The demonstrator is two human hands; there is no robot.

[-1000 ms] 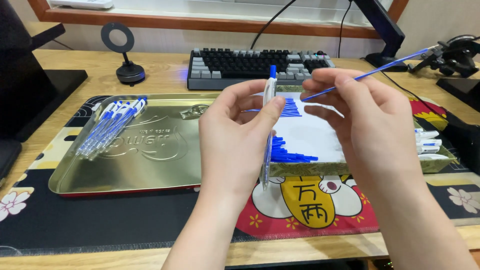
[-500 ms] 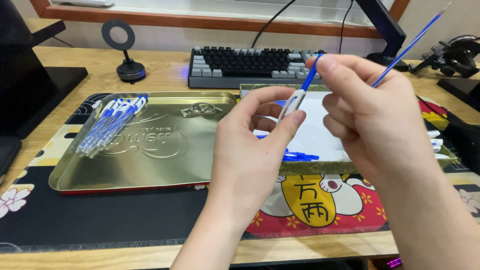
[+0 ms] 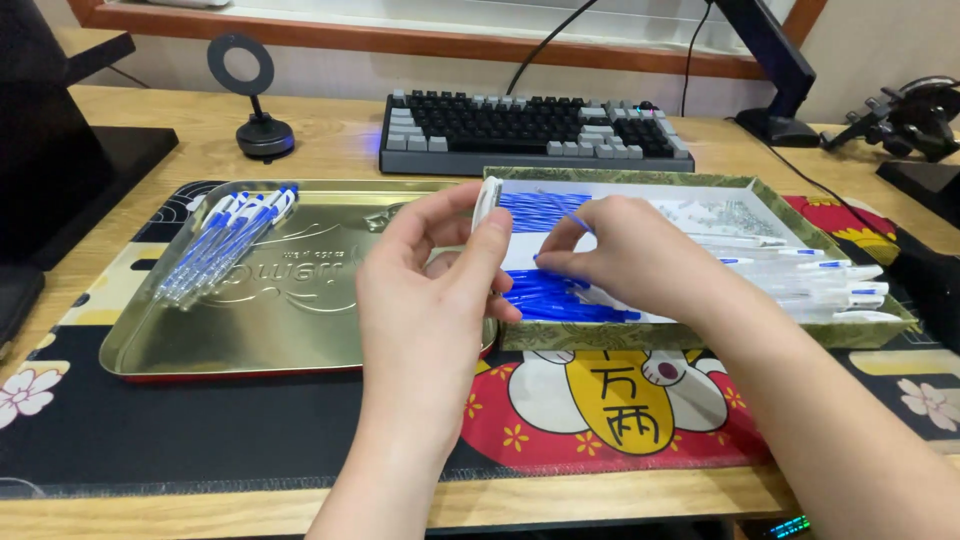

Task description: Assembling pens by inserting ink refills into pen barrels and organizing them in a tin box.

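Note:
My left hand (image 3: 430, 300) pinches a white pen barrel (image 3: 487, 203) between thumb and fingers, holding it upright at the left edge of a green-rimmed box (image 3: 700, 335). My right hand (image 3: 640, 260) is down inside the box. Its fingertips are closed on a thin blue refill (image 3: 578, 222) just above a pile of blue refills (image 3: 550, 300). More refills (image 3: 530, 212) lie at the back of the box. White pen barrels with blue tips (image 3: 820, 280) fill its right side.
A gold metal tray (image 3: 280, 320) to the left holds several assembled blue-and-white pens (image 3: 225, 240). A patterned desk mat (image 3: 200, 420) lies under both. Behind are a keyboard (image 3: 530, 130), a small round stand (image 3: 262, 135) and a monitor arm base (image 3: 790, 125).
My right hand dropped from raised with a blue refill down into the box. My left hand lowered the white barrel and moved it left of the box edge.

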